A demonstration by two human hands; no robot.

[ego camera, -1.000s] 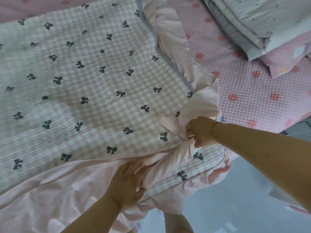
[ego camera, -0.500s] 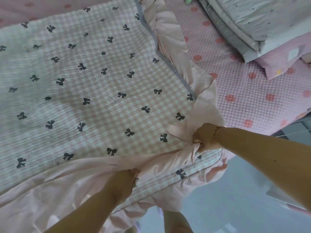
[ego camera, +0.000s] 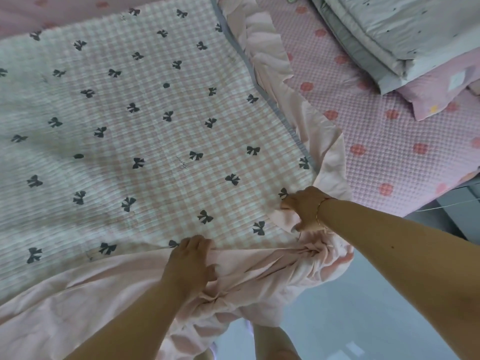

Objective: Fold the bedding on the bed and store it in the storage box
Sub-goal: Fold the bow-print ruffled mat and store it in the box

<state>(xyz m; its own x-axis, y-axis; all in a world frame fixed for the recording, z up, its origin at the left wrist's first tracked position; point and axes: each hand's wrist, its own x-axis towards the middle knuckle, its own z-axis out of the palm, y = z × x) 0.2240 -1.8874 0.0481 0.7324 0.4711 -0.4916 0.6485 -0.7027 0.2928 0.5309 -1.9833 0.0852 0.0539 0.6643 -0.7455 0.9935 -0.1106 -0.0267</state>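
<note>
Across the bed with its pink dotted mattress cover [ego camera: 376,152], the pink-and-white checked quilt with black bows and a pink ruffled border [ego camera: 135,141] lies mostly spread flat. The right hand [ego camera: 305,207] pinches its near corner ruffle; the left hand [ego camera: 189,266] presses flat-fingered on the pink edge. Folding looks barely begun, and no storage box shows.

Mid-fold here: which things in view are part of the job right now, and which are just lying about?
In the job:
- bow quilt, spread on the bed
- its pink ruffle, bunched at the near corner
- left hand, on the ruffle edge
- right hand, gripping the ruffle at the corner

Lying about:
- flowered sheet
- folded grey bedding, far right
- pink pillow beneath it
</note>
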